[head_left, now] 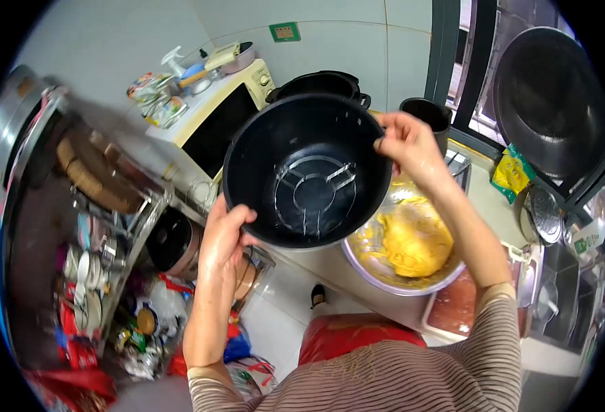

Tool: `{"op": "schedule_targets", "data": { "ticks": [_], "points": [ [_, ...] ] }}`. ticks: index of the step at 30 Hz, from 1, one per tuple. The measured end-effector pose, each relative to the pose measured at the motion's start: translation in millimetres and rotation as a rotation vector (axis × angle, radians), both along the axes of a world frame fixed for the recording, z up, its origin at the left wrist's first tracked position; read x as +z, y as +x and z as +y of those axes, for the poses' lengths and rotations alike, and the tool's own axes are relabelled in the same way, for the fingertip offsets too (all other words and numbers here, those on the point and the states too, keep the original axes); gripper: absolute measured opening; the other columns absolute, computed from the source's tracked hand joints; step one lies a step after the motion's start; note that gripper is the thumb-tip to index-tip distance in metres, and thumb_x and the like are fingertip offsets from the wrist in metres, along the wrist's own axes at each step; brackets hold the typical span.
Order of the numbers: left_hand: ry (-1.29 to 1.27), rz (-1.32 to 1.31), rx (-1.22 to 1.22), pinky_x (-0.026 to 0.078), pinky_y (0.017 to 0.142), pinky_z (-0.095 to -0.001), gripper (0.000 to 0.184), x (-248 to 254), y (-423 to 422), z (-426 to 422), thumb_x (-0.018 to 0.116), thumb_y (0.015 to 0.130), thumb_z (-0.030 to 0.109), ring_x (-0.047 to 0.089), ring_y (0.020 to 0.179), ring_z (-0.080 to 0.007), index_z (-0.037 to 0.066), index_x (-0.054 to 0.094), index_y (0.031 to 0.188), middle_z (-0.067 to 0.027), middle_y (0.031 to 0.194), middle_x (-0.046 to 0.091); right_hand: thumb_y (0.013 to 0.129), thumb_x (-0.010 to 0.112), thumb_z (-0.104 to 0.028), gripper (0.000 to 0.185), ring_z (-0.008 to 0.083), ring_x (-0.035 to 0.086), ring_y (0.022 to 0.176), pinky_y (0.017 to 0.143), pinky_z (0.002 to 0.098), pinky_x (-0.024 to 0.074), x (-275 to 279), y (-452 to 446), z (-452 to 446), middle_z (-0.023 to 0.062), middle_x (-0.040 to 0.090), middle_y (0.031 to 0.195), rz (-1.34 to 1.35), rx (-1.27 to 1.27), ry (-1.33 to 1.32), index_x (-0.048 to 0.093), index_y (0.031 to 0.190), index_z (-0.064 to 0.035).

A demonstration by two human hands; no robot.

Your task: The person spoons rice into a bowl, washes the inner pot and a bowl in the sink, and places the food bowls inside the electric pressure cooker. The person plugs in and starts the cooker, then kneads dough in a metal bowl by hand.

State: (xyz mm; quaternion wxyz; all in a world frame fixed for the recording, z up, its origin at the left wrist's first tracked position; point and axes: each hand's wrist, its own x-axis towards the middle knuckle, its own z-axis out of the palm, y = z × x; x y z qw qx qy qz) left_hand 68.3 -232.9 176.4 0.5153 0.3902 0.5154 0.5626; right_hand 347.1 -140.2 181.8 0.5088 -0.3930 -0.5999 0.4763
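Observation:
A black inner pot [249, 165] is held up in front of me, tilted so that its inside faces me. At its lower left rim, my left hand [223, 233] grips with the thumb over the edge. The upper right rim is pinched by my right hand [412, 147]. On the pot's bottom shows a pale ring shape with three spokes; whether it is a rack or a marking I cannot tell. Below my right hand, a metal bowl [412, 291] on the counter contains yellow dough [416, 240], and the pot covers part of the bowl's left side.
Behind the pot are a black cooker [320, 84] and a cream microwave [223, 127] with items on top. A tray of reddish contents [453, 305] lies right of the bowl. A large wok [550, 103] leans by the window. Crowded shelves [127, 275] stand at left.

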Motion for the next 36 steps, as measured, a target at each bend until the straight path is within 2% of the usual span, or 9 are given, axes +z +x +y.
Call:
{"op": "schedule_targets", "data": {
  "ticks": [5, 9, 18, 24, 25, 29, 32, 34, 36],
  "points": [
    [0.103, 0.04, -0.14, 0.058, 0.046, -0.0322, 0.034, 19.5, -49.3, 126.6, 0.048, 0.072, -0.001, 0.061, 0.062, -0.0171, -0.001, 0.051, 0.105, -0.0067, 0.081, 0.056, 0.075, 0.056, -0.006, 0.03, 0.0024, 0.045, 0.048, 0.039, 0.0165, 0.0331, 19.7, -46.9, 89.0, -0.0054, 0.051, 0.064, -0.08, -0.24, 0.111, 0.059, 0.104, 0.0006],
    [0.107, 0.054, -0.25, 0.058, 0.05, -0.0358, 0.029, 34.8, -75.5, 225.9, 0.048, 0.071, -0.001, 0.064, 0.061, -0.0224, -0.003, 0.05, 0.1, -0.012, 0.081, 0.06, 0.075, 0.055, -0.005, 0.027, 0.0052, 0.047, 0.048, 0.039, 0.0185, 0.0336, 26.8, -67.9, 166.8, -0.0039, 0.053, 0.065, -0.053, -0.402, 0.117, 0.06, 0.101, -0.0013],
    [0.115, -0.052, -0.352, 0.057, 0.043, -0.0319, 0.031, 11.4, -74.0, 380.1, 0.045, 0.068, -0.004, 0.063, 0.059, -0.0232, -0.005, 0.049, 0.099, -0.0138, 0.08, 0.058, 0.073, 0.055, -0.005, 0.026, 0.0123, 0.051, 0.046, 0.038, 0.0251, 0.0401, 17.7, -71.8, 277.5, 0.0056, 0.057, 0.065, -0.185, -0.587, 0.079, 0.059, 0.098, 0.0024],
    [-0.051, 0.002, -0.362, 0.054, 0.04, -0.029, 0.035, -47.6, -64.7, 420.8, 0.05, 0.066, -0.003, 0.059, 0.053, -0.0197, -0.005, 0.052, 0.101, -0.0117, 0.078, 0.057, 0.075, 0.054, -0.004, 0.03, 0.0118, 0.049, 0.043, 0.036, 0.0235, 0.0358, -53.4, -53.9, 311.2, 0.0067, 0.058, 0.068, -0.429, -0.608, -0.06, 0.056, 0.105, 0.0042],
    [-0.073, 0.034, -0.365, 0.054, 0.04, -0.0281, 0.035, -60.6, -64.7, 425.0, 0.05, 0.065, -0.003, 0.058, 0.051, -0.0193, -0.005, 0.052, 0.1, -0.0114, 0.078, 0.057, 0.074, 0.056, -0.006, 0.034, 0.0153, 0.054, 0.051, 0.045, 0.0272, 0.0434, -63.4, -51.1, 309.4, 0.0091, 0.059, 0.071, -0.51, -0.605, -0.106, 0.057, 0.106, 0.0042],
    [0.033, 0.299, -0.291, 0.044, 0.037, -0.0263, 0.023, -92.5, -64.2, 437.7, 0.056, 0.062, 0.0, 0.055, 0.047, -0.0161, -0.004, 0.06, 0.084, -0.0085, 0.069, 0.058, 0.073, 0.062, -0.017, 0.04, 0.0349, 0.06, 0.095, 0.084, 0.0391, 0.0457, -97.6, -50.2, 308.3, 0.022, 0.063, 0.096, -0.741, -0.657, -0.133, 0.059, 0.109, -0.0004],
    [0.127, 0.603, -0.141, 0.043, 0.044, -0.0303, 0.016, -94.1, -59.2, 427.2, 0.058, 0.062, 0.004, 0.056, 0.053, -0.0166, -0.004, 0.062, 0.076, -0.0073, 0.061, 0.057, 0.078, 0.06, -0.019, 0.034, 0.0376, 0.057, 0.099, 0.082, 0.0425, 0.0459, -100.8, -56.3, 302.8, 0.0234, 0.061, 0.101, -0.962, -0.641, -0.068, 0.059, 0.106, -0.0003],
    [0.21, 0.675, -0.077, 0.045, 0.056, -0.0299, 0.021, -112.0, -62.3, 428.7, 0.061, 0.064, 0.008, 0.057, 0.062, -0.0172, -0.003, 0.061, 0.083, -0.0072, 0.066, 0.058, 0.082, 0.058, -0.018, 0.03, 0.0388, 0.057, 0.097, 0.079, 0.0443, 0.0465, -81.0, -66.9, 281.4, 0.0225, 0.061, 0.1, -0.963, -0.592, -0.072, 0.059, 0.105, -0.0002],
    [0.4, 0.712, 0.077, 0.044, 0.063, -0.0266, 0.026, -123.7, -63.7, 403.9, 0.064, 0.07, 0.013, 0.056, 0.066, -0.0147, 0.0, 0.062, 0.093, -0.0056, 0.072, 0.058, 0.084, 0.056, -0.017, 0.029, 0.0365, 0.059, 0.091, 0.077, 0.0411, 0.0477, -74.1, -84.8, 242.8, 0.021, 0.06, 0.1, -0.852, -0.778, 0.172, 0.057, 0.108, -0.0002]
  ]
}}
